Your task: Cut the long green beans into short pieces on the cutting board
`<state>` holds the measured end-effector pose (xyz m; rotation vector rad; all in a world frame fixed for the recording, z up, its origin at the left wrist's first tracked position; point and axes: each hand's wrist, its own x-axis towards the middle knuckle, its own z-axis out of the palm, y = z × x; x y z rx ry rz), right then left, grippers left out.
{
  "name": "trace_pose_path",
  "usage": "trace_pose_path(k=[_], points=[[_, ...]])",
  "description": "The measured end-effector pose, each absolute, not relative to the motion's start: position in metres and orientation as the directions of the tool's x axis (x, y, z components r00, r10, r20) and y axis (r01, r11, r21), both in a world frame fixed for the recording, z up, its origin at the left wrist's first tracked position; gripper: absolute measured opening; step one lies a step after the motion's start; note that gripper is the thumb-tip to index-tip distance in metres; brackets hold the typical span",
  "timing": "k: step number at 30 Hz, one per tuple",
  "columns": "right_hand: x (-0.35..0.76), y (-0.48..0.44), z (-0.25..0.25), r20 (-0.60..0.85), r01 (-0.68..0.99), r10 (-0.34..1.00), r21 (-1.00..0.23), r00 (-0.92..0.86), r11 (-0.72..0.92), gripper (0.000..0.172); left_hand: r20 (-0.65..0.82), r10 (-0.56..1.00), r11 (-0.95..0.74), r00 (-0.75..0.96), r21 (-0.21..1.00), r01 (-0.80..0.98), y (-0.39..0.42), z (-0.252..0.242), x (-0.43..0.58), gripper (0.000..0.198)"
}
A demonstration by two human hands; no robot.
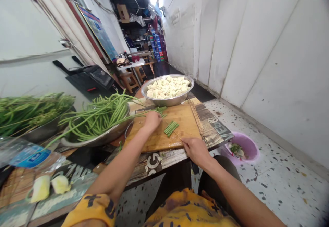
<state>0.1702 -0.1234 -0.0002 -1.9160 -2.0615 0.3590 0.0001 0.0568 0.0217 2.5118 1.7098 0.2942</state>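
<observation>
My left hand [152,121] is closed over the ends of several long green beans [102,115] that trail out of a metal bowl [110,135] onto the wooden cutting board [183,117]. My right hand [195,149] is closed on a thin bamboo skewer [174,133] near the board's front edge. The skewer runs through a short row of cut bean pieces [171,128] lying on the board between my hands.
A metal bowl of white cauliflower pieces [167,87] sits behind the board, with loose skewers [196,117] to its right. A second bowl of greens [31,112] and a plastic water bottle [31,155] lie at left. A purple bin [244,146] stands on the floor.
</observation>
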Motion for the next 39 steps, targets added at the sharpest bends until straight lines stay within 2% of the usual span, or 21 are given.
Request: trace_pose_path(k=[3,8,15,21,25,30,39], points=[[0.172,-0.125,0.000,0.051,0.915,0.997,-0.396,-0.062,0.077,0.027,0.140,0.901,-0.433,0.410,0.234,0.871,0.047,0.025,0.007,0.021],[0.172,-0.127,-0.003,0.052,0.912,0.997,-0.404,-0.060,0.075,0.026,-0.019,0.899,-0.408,0.437,0.320,0.855,0.031,0.023,0.015,0.016],[0.170,-0.136,-0.014,0.105,0.872,0.993,-0.480,-0.052,0.096,0.028,-0.080,0.826,-0.477,0.558,0.425,0.769,0.032,0.019,0.004,0.018],[0.169,-0.141,-0.015,0.119,0.862,0.991,-0.493,-0.065,0.116,0.028,-0.092,0.794,-0.523,0.601,0.403,0.751,0.023,0.020,-0.007,0.021],[0.163,-0.142,-0.015,0.113,0.862,0.991,-0.493,-0.071,0.119,0.029,-0.100,0.823,-0.476,0.560,0.418,0.774,0.018,0.026,-0.012,0.020],[0.157,-0.143,-0.015,0.119,0.872,0.988,-0.470,-0.095,0.140,0.030,0.048,0.889,-0.429,0.455,0.432,0.794,0.019,0.033,-0.012,0.022],[0.155,-0.145,-0.012,0.099,0.891,0.987,-0.427,-0.125,0.156,0.031,0.021,0.861,-0.469,0.509,0.420,0.777,0.010,0.010,-0.007,0.024]])
